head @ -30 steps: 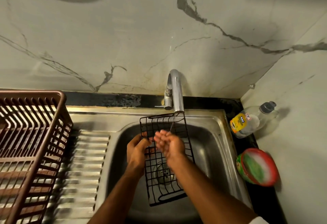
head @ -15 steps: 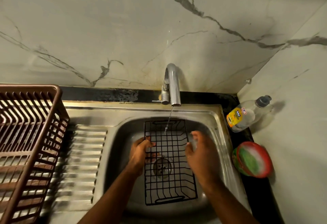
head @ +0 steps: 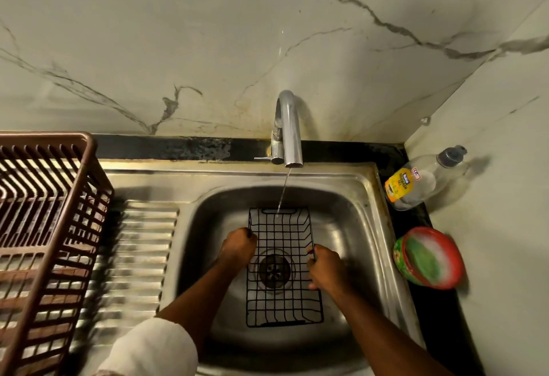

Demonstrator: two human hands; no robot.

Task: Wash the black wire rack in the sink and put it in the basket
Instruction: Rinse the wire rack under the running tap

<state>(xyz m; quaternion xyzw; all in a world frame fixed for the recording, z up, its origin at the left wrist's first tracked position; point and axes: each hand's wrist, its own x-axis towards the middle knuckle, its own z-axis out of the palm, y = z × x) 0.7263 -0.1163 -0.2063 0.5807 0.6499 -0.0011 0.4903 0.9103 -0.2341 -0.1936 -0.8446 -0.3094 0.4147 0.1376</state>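
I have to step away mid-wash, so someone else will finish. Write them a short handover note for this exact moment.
Left hand: closed on the left edge of the black wire rack.
Right hand: closed on the rack's right edge.
Rack: held low inside the sink, over the drain, with a thin stream from the tap hitting its far end.
Basket: brown, on the drainboard to the left of the sink.
Done: rack is under running water; how clean it is cannot be told.
Left: finish rinsing, then lift the rack left into the basket.
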